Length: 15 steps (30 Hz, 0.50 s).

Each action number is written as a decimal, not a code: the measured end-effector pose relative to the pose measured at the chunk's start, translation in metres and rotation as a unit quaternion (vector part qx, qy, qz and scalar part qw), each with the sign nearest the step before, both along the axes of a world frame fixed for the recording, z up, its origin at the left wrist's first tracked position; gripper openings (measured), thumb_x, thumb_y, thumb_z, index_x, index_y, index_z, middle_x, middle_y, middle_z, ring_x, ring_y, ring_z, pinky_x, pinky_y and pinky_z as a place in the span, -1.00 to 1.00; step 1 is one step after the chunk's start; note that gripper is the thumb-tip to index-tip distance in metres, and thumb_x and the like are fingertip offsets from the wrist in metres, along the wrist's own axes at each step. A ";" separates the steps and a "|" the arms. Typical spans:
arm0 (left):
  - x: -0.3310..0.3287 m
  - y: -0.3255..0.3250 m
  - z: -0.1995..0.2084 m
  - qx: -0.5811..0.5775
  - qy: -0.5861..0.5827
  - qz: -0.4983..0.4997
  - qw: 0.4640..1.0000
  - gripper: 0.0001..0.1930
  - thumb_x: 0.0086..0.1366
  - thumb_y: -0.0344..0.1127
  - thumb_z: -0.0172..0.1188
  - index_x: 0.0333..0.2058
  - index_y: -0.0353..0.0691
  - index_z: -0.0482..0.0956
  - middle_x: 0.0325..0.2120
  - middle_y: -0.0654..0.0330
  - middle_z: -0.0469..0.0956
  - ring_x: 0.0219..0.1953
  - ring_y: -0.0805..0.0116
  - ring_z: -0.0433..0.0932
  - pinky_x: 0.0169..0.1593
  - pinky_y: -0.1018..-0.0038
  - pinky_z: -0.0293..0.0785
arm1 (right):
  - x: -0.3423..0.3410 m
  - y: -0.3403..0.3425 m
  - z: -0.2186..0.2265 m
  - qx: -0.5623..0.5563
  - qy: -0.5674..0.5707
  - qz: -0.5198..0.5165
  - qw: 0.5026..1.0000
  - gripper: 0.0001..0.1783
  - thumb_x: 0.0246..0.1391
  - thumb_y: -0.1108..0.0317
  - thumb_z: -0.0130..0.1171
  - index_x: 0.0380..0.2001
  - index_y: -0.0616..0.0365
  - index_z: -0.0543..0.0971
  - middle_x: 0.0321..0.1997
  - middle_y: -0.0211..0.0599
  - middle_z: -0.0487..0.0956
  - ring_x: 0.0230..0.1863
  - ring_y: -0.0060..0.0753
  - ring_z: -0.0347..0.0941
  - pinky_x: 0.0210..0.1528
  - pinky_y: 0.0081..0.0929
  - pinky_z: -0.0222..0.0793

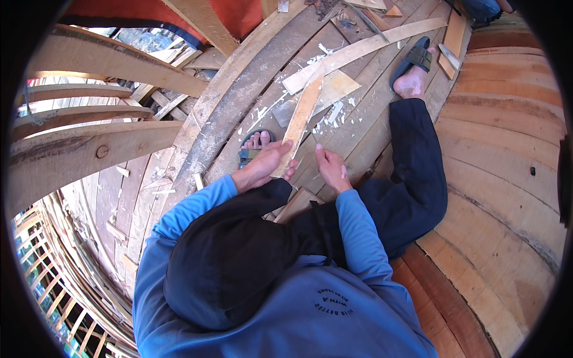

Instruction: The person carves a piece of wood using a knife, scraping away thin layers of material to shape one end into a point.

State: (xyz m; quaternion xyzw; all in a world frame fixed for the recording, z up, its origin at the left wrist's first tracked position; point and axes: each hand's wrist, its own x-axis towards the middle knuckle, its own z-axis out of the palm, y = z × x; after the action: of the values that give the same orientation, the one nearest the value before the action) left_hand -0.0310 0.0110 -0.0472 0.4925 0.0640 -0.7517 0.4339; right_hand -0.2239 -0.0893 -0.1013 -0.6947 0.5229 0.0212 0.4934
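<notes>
My left hand (264, 166) is closed around the lower end of a flat wooden strip (303, 110), thumb on top. The strip slants up and away from me, its far end over a pale thin board (337, 89) on the planks. To the right of the strip, my right hand (332, 169) is closed, thumb pointing forward. From its fingertips pokes the narrow dark tip of a thin blade-like tool (314, 136); the rest is hidden in the hand. White shavings (335, 112) lie scattered around the boards.
A long curved wooden plank (364, 53) lies beyond the strip. Heavy curved timbers (89, 146) rise on the left. A plank wall (501, 137) curves up on the right. My sandalled foot (412, 77) rests on the planks, near a metal blade (449, 56).
</notes>
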 end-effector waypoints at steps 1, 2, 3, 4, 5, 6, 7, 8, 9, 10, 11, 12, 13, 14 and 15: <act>0.000 0.000 0.000 0.000 0.002 0.001 1.000 -0.77 0.61 -0.08 -0.10 -0.01 -0.10 0.26 -0.44 0.19 0.46 -0.56 0.38 0.43 -0.53 0.45 0.39 | 0.000 0.000 0.001 0.000 -0.002 0.000 1.000 -0.32 0.45 -0.13 -0.08 -0.51 0.31 0.49 -0.62 -0.09 0.42 -0.52 -0.23 0.33 -0.34 -0.15 0.31; -0.001 0.000 0.000 0.002 0.001 0.002 1.000 -0.77 0.61 -0.08 -0.10 -0.01 -0.10 0.26 -0.43 0.19 0.46 -0.56 0.39 0.43 -0.53 0.45 0.39 | 0.000 0.000 0.001 0.000 -0.003 -0.001 1.000 -0.32 0.45 -0.13 -0.08 -0.51 0.31 0.49 -0.62 -0.08 0.42 -0.52 -0.22 0.33 -0.33 -0.15 0.32; -0.001 0.000 0.000 0.004 0.001 0.004 1.000 -0.76 0.61 -0.08 -0.10 0.00 -0.10 0.27 -0.43 0.18 0.47 -0.57 0.39 0.43 -0.53 0.45 0.39 | 0.000 0.000 0.001 -0.001 -0.003 0.001 1.000 -0.31 0.45 -0.14 -0.09 -0.51 0.31 0.49 -0.62 -0.07 0.43 -0.52 -0.21 0.34 -0.32 -0.14 0.32; -0.001 0.000 0.000 0.007 0.001 0.005 1.000 -0.76 0.61 -0.07 -0.10 0.00 -0.10 0.27 -0.43 0.18 0.47 -0.57 0.39 0.43 -0.53 0.45 0.39 | 0.000 0.000 0.000 -0.001 -0.002 0.002 1.000 -0.31 0.45 -0.14 -0.09 -0.51 0.31 0.49 -0.61 -0.06 0.43 -0.51 -0.20 0.35 -0.32 -0.14 0.32; -0.001 0.000 0.000 0.005 0.001 0.003 1.000 -0.75 0.61 -0.07 -0.09 0.01 -0.10 0.27 -0.43 0.18 0.47 -0.57 0.39 0.43 -0.53 0.45 0.39 | 0.000 0.000 0.000 -0.002 -0.003 0.004 1.000 -0.31 0.45 -0.14 -0.10 -0.50 0.31 0.49 -0.60 -0.05 0.44 -0.51 -0.19 0.35 -0.31 -0.13 0.33; 0.000 0.001 -0.001 0.003 0.000 0.001 1.000 -0.75 0.61 -0.07 -0.09 0.01 -0.11 0.27 -0.44 0.18 0.47 -0.57 0.40 0.42 -0.53 0.45 0.39 | 0.000 0.000 -0.001 -0.005 -0.004 0.007 1.000 -0.31 0.45 -0.14 -0.10 -0.50 0.32 0.49 -0.60 -0.04 0.44 -0.50 -0.18 0.36 -0.31 -0.12 0.33; 0.000 0.001 -0.002 0.001 0.000 -0.001 1.000 -0.74 0.61 -0.07 -0.09 0.01 -0.12 0.27 -0.44 0.18 0.47 -0.57 0.40 0.42 -0.53 0.45 0.39 | 0.000 0.001 -0.001 -0.009 -0.005 0.009 1.000 -0.31 0.45 -0.14 -0.11 -0.50 0.32 0.50 -0.59 -0.03 0.45 -0.50 -0.17 0.37 -0.30 -0.12 0.33; 0.000 0.000 -0.001 0.000 -0.004 -0.004 1.000 -0.73 0.61 -0.06 -0.09 0.01 -0.12 0.27 -0.45 0.18 0.47 -0.57 0.40 0.44 -0.54 0.45 0.41 | 0.001 0.001 0.000 -0.012 -0.005 0.012 1.000 -0.30 0.45 -0.15 -0.11 -0.49 0.32 0.50 -0.59 -0.02 0.45 -0.50 -0.15 0.37 -0.29 -0.11 0.34; 0.000 -0.001 0.000 -0.001 -0.007 -0.008 1.000 -0.73 0.61 -0.06 -0.09 0.00 -0.13 0.28 -0.45 0.18 0.47 -0.57 0.39 0.45 -0.54 0.45 0.43 | 0.001 0.000 0.001 -0.006 -0.005 0.006 1.000 -0.30 0.45 -0.15 -0.12 -0.49 0.32 0.50 -0.58 -0.01 0.46 -0.49 -0.14 0.38 -0.29 -0.10 0.34; 0.000 -0.002 0.000 -0.002 -0.011 -0.011 1.000 -0.72 0.61 -0.05 -0.08 0.00 -0.14 0.29 -0.46 0.18 0.47 -0.57 0.39 0.47 -0.54 0.45 0.44 | 0.001 0.000 0.001 0.000 -0.005 -0.001 1.000 -0.30 0.45 -0.16 -0.12 -0.48 0.33 0.50 -0.58 0.00 0.46 -0.49 -0.12 0.39 -0.29 -0.10 0.34; 0.000 -0.001 0.000 -0.002 -0.018 -0.014 1.000 -0.71 0.61 -0.05 -0.08 0.00 -0.15 0.29 -0.46 0.19 0.47 -0.57 0.38 0.49 -0.53 0.45 0.47 | 0.003 0.000 0.005 0.008 -0.006 -0.006 1.000 -0.29 0.45 -0.16 -0.13 -0.48 0.33 0.51 -0.57 0.01 0.46 -0.49 -0.10 0.39 -0.28 -0.09 0.34; 0.000 -0.001 -0.001 -0.001 -0.025 -0.017 1.000 -0.71 0.61 -0.04 -0.08 -0.01 -0.16 0.30 -0.47 0.19 0.48 -0.56 0.37 0.51 -0.53 0.45 0.49 | 0.005 -0.001 0.008 0.017 0.006 -0.001 1.000 -0.30 0.45 -0.16 -0.13 -0.44 0.33 0.54 -0.51 0.11 0.50 -0.40 0.07 0.44 -0.22 -0.06 0.36; 0.000 0.000 -0.001 -0.001 -0.032 -0.020 0.999 -0.70 0.61 -0.04 -0.08 -0.01 -0.16 0.31 -0.47 0.19 0.48 -0.56 0.36 0.53 -0.53 0.46 0.52 | 0.007 -0.001 0.012 0.027 0.018 0.004 0.999 -0.30 0.45 -0.16 -0.14 -0.40 0.33 0.57 -0.44 0.21 0.54 -0.32 0.23 0.49 -0.16 -0.02 0.39; 0.000 -0.001 0.000 -0.002 -0.036 -0.024 0.999 -0.70 0.61 -0.03 -0.09 -0.01 -0.17 0.32 -0.47 0.19 0.48 -0.53 0.35 0.55 -0.50 0.45 0.54 | 0.007 -0.002 0.016 0.035 0.030 0.008 0.999 -0.30 0.45 -0.16 -0.15 -0.36 0.34 0.60 -0.38 0.31 0.57 -0.23 0.40 0.54 -0.10 0.01 0.41; -0.001 -0.002 0.000 -0.003 -0.041 -0.027 0.999 -0.69 0.61 -0.03 -0.09 -0.01 -0.17 0.34 -0.47 0.20 0.48 -0.51 0.34 0.57 -0.47 0.45 0.57 | 0.007 -0.003 0.016 0.031 0.033 0.009 0.999 -0.30 0.44 -0.16 -0.15 -0.36 0.34 0.60 -0.39 0.30 0.57 -0.24 0.40 0.54 -0.10 0.01 0.42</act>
State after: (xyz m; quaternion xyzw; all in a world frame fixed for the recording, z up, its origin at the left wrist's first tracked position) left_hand -0.0318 0.0089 -0.0470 0.5230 0.0309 -0.7428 0.4169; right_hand -0.2165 -0.0919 -0.0854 -0.6827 0.5315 0.0653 0.4971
